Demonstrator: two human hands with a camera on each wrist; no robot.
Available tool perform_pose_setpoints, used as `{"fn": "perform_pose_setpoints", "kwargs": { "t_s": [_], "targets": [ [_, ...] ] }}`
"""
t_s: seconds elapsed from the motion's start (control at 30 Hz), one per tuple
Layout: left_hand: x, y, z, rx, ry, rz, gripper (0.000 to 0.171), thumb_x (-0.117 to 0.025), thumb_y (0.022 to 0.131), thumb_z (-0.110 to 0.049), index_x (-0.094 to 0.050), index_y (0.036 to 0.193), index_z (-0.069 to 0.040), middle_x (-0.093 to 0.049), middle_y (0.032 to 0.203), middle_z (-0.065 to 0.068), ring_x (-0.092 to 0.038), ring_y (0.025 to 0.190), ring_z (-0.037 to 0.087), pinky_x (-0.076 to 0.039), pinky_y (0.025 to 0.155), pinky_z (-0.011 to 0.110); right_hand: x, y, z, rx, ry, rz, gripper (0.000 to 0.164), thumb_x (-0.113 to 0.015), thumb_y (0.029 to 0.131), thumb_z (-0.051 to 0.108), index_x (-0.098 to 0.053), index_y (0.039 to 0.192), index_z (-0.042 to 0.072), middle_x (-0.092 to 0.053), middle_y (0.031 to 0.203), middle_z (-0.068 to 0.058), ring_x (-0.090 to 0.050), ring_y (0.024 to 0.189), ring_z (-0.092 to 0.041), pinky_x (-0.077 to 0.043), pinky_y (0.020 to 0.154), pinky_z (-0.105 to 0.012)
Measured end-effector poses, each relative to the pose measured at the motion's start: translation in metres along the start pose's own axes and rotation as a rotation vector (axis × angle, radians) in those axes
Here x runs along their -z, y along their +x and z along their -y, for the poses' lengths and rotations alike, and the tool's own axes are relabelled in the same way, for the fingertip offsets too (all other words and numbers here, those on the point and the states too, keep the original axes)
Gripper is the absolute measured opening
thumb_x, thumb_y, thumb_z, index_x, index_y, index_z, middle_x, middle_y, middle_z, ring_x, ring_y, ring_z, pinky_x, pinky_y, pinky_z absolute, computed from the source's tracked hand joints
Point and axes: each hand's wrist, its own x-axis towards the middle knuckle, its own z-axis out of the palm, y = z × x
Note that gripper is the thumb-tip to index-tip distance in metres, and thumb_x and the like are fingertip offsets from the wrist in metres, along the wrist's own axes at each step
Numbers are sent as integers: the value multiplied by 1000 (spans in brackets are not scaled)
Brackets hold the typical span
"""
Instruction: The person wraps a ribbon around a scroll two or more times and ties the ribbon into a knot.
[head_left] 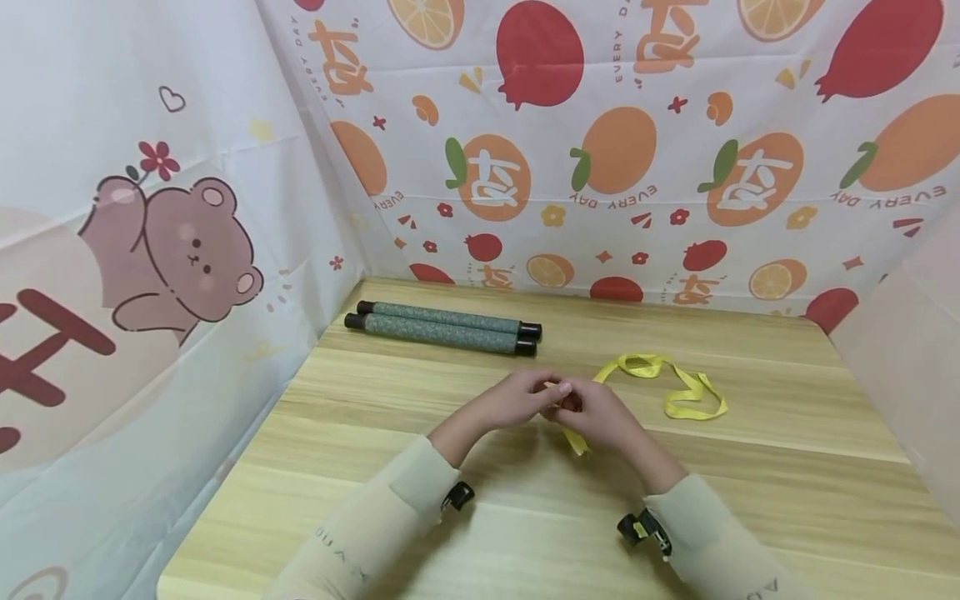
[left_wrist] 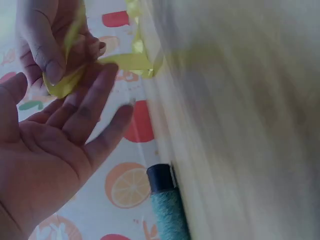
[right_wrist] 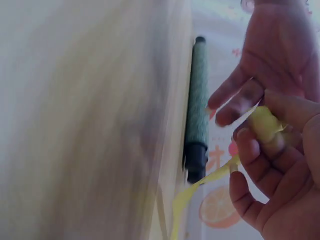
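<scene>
1. Evidently, two green rods (head_left: 442, 332) with black ends lie side by side on the wooden table (head_left: 337, 475), left of the frame's centre.
2. Left hand (head_left: 513, 402), centre of the frame: fingers extended, nothing clasped. The left-wrist view shows its fingertips close by the yellow ribbon (left_wrist: 131, 61); whether they touch it cannot be told.
3. Right hand (head_left: 600, 414), just right of centre: thumb and fingers pinch the ribbon. In the inspector's judgement, this pinch should stay firm while the left fingers guide the ribbon. Advisable: keep it flat, work it without twists, and leave the loose length enough slack to follow without snagging.
4. Ribbon condition: narrow, bright, slightly shiny. It is bunched at the right fingers, with a short tail hanging below the hands. The longer part runs to the right of centre, lying in loose, twisted loops on the table.
</scene>
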Motion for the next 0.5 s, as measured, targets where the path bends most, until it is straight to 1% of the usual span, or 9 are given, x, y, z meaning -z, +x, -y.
{"fn": "perform_pose_setpoints", "kwargs": {
  "t_s": [0.07,0.17,0.23,0.3,0.4,0.5],
  "targets": [
    [-1,-3,1,15,-74,12,40,-46,104,-43,-67,122,-14,-68,117,3,-64,101,13,-54,81,30,-4,-3,5,24,26,-4,10,-73,90,20,-67,96,15,-59,73,4,-51,65,-8,-46,57,-24],
    [-2,-6,4,73,-227,35,47,-42,104,-46,-68,119,-11,-70,113,6,-66,97,15,-57,80,34,-10,-6,10,56,27,-11,7,-73,89,18,-70,94,14,-61,72,6,-51,64,-5,-47,57,-23],
    [-2,-8,5,114,-314,41,51,-39,104,-48,-68,118,-9,-71,111,8,-68,94,16,-58,79,36,-14,-9,14,84,6,-25,5,-74,89,17,-72,93,14,-66,75,6,-52,65,-3,-47,59,-22],
    [-3,-9,7,160,-391,42,51,-40,105,-47,-67,117,-6,-72,109,10,-69,93,16,-58,77,35,-18,-11,18,137,-17,-37,6,-74,88,13,-75,94,13,-70,81,4,-56,69,-3,-50,63,-23],
    [-4,-9,10,217,-468,47,44,-47,104,-37,-64,122,-1,-72,105,11,-69,89,15,-57,73,31,-25,-15,24,226,-80,-39,9,-74,86,10,-76,96,11,-74,91,3,-63,79,-5,-54,73,-25],
    [-7,-8,12,244,-500,55,39,-56,100,-25,-60,127,2,-72,102,10,-69,85,14,-56,71,28,-33,-19,30,298,-176,3,11,-74,87,13,-75,97,12,-74,93,4,-66,83,-7,-55,77,-27]
  ]
}}
